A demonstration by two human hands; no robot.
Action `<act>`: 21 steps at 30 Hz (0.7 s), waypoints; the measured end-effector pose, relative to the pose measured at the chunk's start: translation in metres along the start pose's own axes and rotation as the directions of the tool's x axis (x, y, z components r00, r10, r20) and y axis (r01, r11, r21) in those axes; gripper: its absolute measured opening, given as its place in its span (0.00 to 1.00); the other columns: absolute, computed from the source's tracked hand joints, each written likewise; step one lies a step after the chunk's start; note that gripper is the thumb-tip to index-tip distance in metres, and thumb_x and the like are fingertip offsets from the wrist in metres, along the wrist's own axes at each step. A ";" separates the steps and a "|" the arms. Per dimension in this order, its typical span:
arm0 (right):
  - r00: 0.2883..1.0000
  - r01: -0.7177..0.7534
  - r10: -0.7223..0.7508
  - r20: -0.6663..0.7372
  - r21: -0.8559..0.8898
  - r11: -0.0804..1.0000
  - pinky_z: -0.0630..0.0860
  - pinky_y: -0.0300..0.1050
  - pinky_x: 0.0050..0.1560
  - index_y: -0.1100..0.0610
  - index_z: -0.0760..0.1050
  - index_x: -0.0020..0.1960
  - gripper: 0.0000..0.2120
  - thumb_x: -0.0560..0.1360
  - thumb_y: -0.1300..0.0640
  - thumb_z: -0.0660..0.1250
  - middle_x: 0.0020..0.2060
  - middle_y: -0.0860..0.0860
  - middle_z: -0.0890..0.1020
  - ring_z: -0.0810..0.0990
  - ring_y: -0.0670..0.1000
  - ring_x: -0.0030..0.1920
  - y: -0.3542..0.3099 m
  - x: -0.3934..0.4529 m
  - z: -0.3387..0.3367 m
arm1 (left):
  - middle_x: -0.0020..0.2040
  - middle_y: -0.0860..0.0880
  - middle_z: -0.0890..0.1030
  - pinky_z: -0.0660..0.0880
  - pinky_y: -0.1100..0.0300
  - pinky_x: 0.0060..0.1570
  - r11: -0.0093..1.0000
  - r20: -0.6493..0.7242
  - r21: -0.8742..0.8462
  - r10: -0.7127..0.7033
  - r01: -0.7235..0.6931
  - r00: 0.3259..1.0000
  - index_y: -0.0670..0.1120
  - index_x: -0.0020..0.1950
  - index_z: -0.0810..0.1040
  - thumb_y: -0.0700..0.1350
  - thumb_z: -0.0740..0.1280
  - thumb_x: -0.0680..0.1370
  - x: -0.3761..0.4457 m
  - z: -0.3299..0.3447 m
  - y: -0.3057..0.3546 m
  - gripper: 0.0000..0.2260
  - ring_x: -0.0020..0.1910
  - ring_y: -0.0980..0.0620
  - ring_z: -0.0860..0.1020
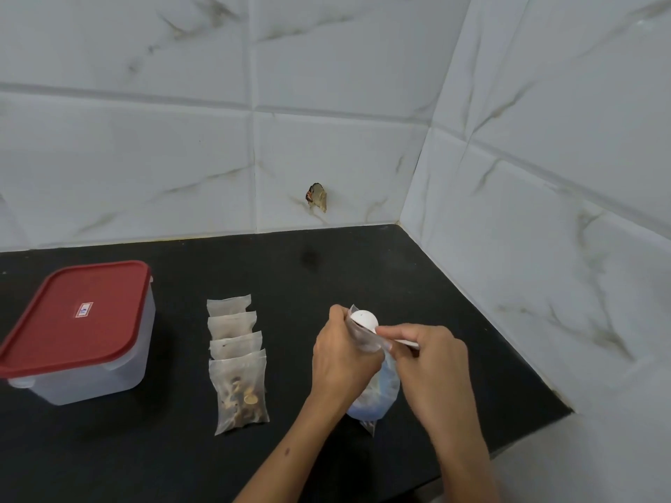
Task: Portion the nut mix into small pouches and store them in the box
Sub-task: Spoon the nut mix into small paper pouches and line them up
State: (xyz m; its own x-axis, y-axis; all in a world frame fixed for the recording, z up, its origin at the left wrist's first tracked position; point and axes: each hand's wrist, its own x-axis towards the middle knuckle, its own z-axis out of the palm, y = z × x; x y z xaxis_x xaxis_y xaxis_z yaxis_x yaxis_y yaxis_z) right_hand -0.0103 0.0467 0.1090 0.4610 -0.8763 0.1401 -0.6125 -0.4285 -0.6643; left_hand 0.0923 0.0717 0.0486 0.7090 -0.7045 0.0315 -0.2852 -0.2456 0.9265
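My left hand [341,357] grips the mouth of a small clear pouch [363,339] over the black counter [326,270]. My right hand [432,364] pinches the handle of a white spoon [364,319], whose bowl sits at the pouch mouth. Under both hands a pale blue rounded thing [379,397] shows, mostly hidden; I cannot tell what it is. To the left, several filled pouches [236,343] lie in an overlapping row, and nuts are visible in the nearest pouch [241,393]. The clear box [98,372] stands at the far left with its red lid [78,314] on.
Tiled walls meet in a corner at the back right, with a chipped spot [317,197] low on the back wall. The counter's right end [559,412] drops off close to my right hand.
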 end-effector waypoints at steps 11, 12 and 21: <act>0.999 0.046 -0.047 -0.017 -0.045 0.998 0.73 0.29 0.47 0.54 0.81 0.57 0.12 0.75 0.62 0.68 0.52 0.50 0.84 0.79 0.43 0.48 -0.007 -0.003 -0.011 | 0.42 0.53 0.76 0.71 0.70 0.31 0.992 -0.007 -0.114 0.056 -0.057 0.998 0.49 0.49 0.66 0.47 0.76 0.68 0.002 -0.002 -0.004 0.20 0.39 0.56 0.77; 0.998 0.045 -0.045 -0.047 0.003 0.999 0.71 0.25 0.44 0.54 0.82 0.56 0.11 0.75 0.62 0.68 0.51 0.49 0.84 0.78 0.41 0.45 -0.007 -0.003 -0.011 | 0.42 0.53 0.76 0.71 0.71 0.31 0.992 -0.011 -0.110 0.064 -0.064 0.998 0.48 0.49 0.66 0.48 0.76 0.68 0.003 -0.002 -0.006 0.20 0.39 0.56 0.77; 0.996 0.045 -0.036 -0.079 0.120 0.992 0.69 0.22 0.35 0.52 0.83 0.53 0.10 0.75 0.63 0.69 0.46 0.45 0.83 0.76 0.37 0.40 -0.005 -0.002 -0.007 | 0.43 0.53 0.75 0.69 0.70 0.31 0.995 -0.010 -0.083 0.058 -0.059 0.998 0.48 0.50 0.65 0.51 0.75 0.70 0.004 0.002 -0.007 0.20 0.38 0.58 0.75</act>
State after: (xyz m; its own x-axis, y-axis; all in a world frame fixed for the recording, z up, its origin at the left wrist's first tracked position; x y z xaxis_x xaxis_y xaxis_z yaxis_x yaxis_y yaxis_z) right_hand -0.0124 0.0491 0.1168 0.4307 -0.8750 0.2212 -0.5098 -0.4381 -0.7404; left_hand 0.0964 0.0693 0.0415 0.6979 -0.7106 0.0890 -0.2718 -0.1478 0.9509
